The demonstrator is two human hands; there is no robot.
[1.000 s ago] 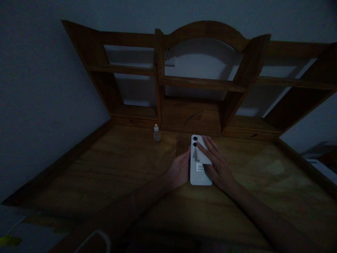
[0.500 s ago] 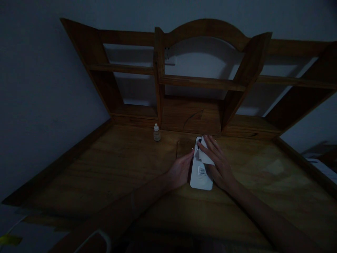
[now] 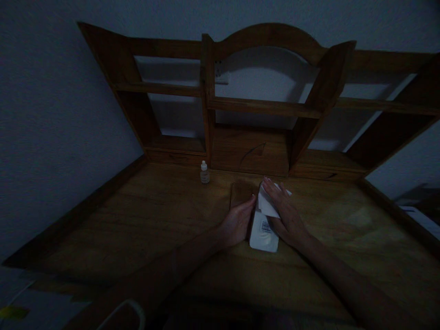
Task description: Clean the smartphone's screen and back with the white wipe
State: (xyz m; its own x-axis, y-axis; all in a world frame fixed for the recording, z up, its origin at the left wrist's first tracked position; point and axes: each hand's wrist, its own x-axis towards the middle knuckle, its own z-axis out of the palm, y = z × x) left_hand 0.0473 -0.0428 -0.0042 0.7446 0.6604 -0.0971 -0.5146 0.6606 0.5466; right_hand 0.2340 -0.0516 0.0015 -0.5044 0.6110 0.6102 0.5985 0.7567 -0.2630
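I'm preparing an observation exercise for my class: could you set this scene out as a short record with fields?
Left hand: at the left edge of the phone
Right hand: laid over a white sheet, cloth or paper unclear, on the phone's upper back
Label: barcode, on the phone's back
Bottle: small, white-capped, upright
Surface: wooden desk
Behind: wooden shelf unit
Light: dim

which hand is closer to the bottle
Left. The left hand is right of the bottle and closer to the camera, beside the phone; the right hand is farther right, on a wipe over the phone.
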